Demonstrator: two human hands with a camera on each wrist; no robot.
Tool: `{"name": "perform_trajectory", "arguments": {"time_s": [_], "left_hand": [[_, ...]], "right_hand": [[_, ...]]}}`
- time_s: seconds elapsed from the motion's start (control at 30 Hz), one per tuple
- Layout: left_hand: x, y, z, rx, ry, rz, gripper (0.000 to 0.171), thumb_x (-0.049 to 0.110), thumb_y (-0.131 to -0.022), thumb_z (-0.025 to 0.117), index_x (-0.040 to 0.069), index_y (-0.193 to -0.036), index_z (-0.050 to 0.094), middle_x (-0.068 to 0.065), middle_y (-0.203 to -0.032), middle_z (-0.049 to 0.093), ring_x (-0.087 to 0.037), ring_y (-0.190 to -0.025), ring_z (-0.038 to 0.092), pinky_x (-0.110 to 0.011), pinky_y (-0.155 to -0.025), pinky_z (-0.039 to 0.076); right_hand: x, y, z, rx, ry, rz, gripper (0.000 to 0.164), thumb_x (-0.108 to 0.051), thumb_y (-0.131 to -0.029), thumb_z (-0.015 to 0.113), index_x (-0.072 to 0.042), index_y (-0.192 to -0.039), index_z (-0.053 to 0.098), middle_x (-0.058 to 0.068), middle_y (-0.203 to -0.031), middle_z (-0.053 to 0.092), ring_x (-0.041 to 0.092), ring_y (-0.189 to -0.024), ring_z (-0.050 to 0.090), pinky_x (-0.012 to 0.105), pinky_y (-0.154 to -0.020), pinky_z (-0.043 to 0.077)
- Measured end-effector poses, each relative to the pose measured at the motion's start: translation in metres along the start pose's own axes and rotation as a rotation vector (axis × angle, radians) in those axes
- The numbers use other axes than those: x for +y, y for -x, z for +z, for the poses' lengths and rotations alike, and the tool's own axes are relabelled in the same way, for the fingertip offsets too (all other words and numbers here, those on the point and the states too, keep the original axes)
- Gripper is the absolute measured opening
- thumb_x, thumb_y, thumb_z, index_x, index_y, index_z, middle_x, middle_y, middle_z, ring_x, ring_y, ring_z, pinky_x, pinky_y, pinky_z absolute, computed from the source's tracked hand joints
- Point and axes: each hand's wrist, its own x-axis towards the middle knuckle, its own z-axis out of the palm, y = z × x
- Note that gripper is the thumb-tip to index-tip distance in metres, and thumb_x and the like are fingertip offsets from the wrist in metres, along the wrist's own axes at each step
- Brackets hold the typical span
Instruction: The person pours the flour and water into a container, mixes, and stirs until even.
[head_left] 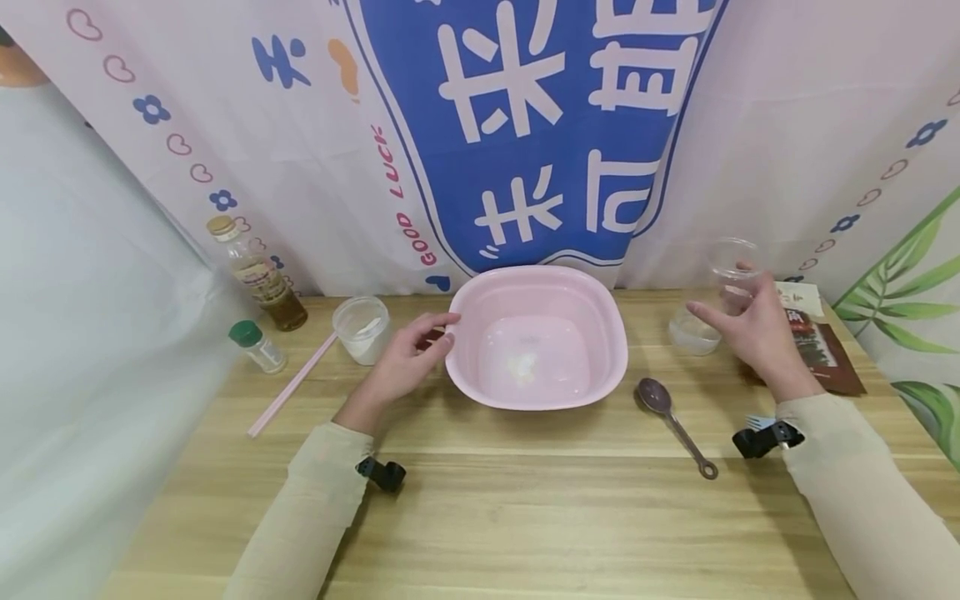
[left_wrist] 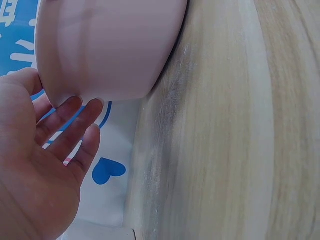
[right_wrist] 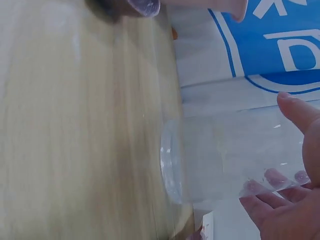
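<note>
A pink basin (head_left: 536,398) stands at the table's back, a small pale patch visible on its floor. My left hand (head_left: 408,358) is at its left side, fingers relaxed and fingertips touching the outer wall (left_wrist: 110,45) near the rim. To the right, my right hand (head_left: 757,333) holds a tall clear plastic cup (right_wrist: 225,155), thumb on one side and fingers curved round the other. The cup appears upright on the table; I cannot tell what it contains. A brown measuring spoon (head_left: 656,397) lies between the basin and my right arm.
Left of the basin are a tub of white powder (head_left: 362,329), pink chopsticks (head_left: 292,383), a green-capped shaker (head_left: 257,346) and an oil bottle (head_left: 262,279). A brown packet (head_left: 832,358) lies behind my right hand, a blue fork (head_left: 759,422) by the right wrist. Curtains hang behind.
</note>
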Motion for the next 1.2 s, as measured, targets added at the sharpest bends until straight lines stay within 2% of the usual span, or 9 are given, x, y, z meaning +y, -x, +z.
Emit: {"name": "perform_trajectory", "arguments": {"time_s": [0.07,0.23,0.47,0.6,0.83,1.03,1.13,1.17,1.2], "left_hand": [[0.000,0.000,-0.001,-0.001,-0.004,-0.007,0.039,0.013,-0.108,0.061,0.001,-0.146,0.064,-0.021,-0.136,0.068,-0.037,-0.121,0.069,-0.038,-0.096,0.058],[0.001,0.000,-0.001,0.000,-0.005,-0.009,0.039,0.013,-0.108,0.061,0.002,-0.146,0.065,-0.020,-0.136,0.068,-0.037,-0.120,0.069,-0.038,-0.095,0.058],[-0.001,0.002,-0.001,0.003,-0.011,-0.001,0.039,0.012,-0.108,0.061,0.001,-0.145,0.065,-0.021,-0.135,0.069,-0.037,-0.120,0.070,-0.039,-0.096,0.058],[0.000,0.001,0.000,-0.007,-0.013,-0.003,0.039,0.013,-0.108,0.061,0.002,-0.146,0.064,-0.020,-0.137,0.069,-0.036,-0.121,0.069,-0.043,-0.098,0.058],[0.000,0.000,0.001,-0.012,-0.020,0.005,0.040,0.013,-0.109,0.060,0.002,-0.147,0.063,-0.021,-0.137,0.068,-0.037,-0.122,0.069,-0.045,-0.100,0.058],[0.001,0.001,0.001,-0.006,-0.029,-0.007,0.040,0.014,-0.109,0.061,0.003,-0.147,0.064,-0.020,-0.138,0.068,-0.036,-0.122,0.069,-0.043,-0.099,0.058],[0.002,0.001,0.001,-0.003,-0.029,-0.010,0.039,0.013,-0.109,0.061,0.002,-0.146,0.064,-0.020,-0.137,0.068,-0.036,-0.122,0.069,-0.042,-0.099,0.058],[0.001,0.000,0.001,-0.002,-0.027,-0.013,0.039,0.014,-0.109,0.061,0.003,-0.146,0.064,-0.019,-0.138,0.068,-0.036,-0.122,0.069,-0.043,-0.099,0.058],[0.002,0.000,0.001,-0.003,-0.024,-0.015,0.039,0.014,-0.109,0.061,0.003,-0.146,0.065,-0.019,-0.138,0.068,-0.036,-0.122,0.069,-0.043,-0.099,0.058]], "right_hand": [[0.001,0.000,0.001,-0.003,-0.018,0.002,0.104,-0.039,-0.101,0.076,-0.003,-0.170,0.007,0.030,-0.175,0.020,0.058,-0.153,0.037,0.070,-0.122,0.036],[0.002,-0.002,0.002,-0.011,-0.044,-0.002,0.107,-0.039,-0.100,0.077,-0.006,-0.171,0.003,0.038,-0.169,0.029,0.059,-0.152,0.038,0.070,-0.123,0.035],[0.004,-0.002,0.003,-0.030,-0.055,0.008,0.110,-0.041,-0.101,0.076,-0.009,-0.171,-0.001,0.037,-0.171,0.025,0.060,-0.154,0.035,0.070,-0.124,0.033],[0.007,0.000,0.001,-0.039,-0.037,0.025,0.114,-0.048,-0.100,0.076,-0.010,-0.172,-0.004,0.033,-0.174,0.024,0.058,-0.155,0.034,0.071,-0.123,0.033],[0.009,0.009,-0.005,-0.024,0.008,0.042,0.111,-0.057,-0.099,0.073,-0.005,-0.170,0.006,0.034,-0.173,0.024,0.058,-0.154,0.035,0.073,-0.121,0.035],[0.008,0.027,-0.012,-0.011,0.023,0.018,0.111,-0.050,-0.103,0.070,-0.005,-0.172,-0.004,0.038,-0.171,0.024,0.060,-0.152,0.036,0.073,-0.120,0.035],[0.008,0.038,-0.013,-0.008,0.022,-0.008,0.106,-0.045,-0.105,0.069,-0.005,-0.172,-0.003,0.037,-0.170,0.028,0.061,-0.149,0.040,0.070,-0.119,0.038],[0.008,0.041,-0.014,-0.002,0.022,-0.013,0.103,-0.043,-0.106,0.068,-0.005,-0.172,-0.002,0.036,-0.169,0.029,0.060,-0.148,0.042,0.066,-0.120,0.041],[0.008,0.045,-0.014,0.010,0.024,-0.021,0.101,-0.041,-0.106,0.067,-0.005,-0.172,0.000,0.036,-0.168,0.031,0.059,-0.146,0.044,0.056,-0.121,0.045]]}}
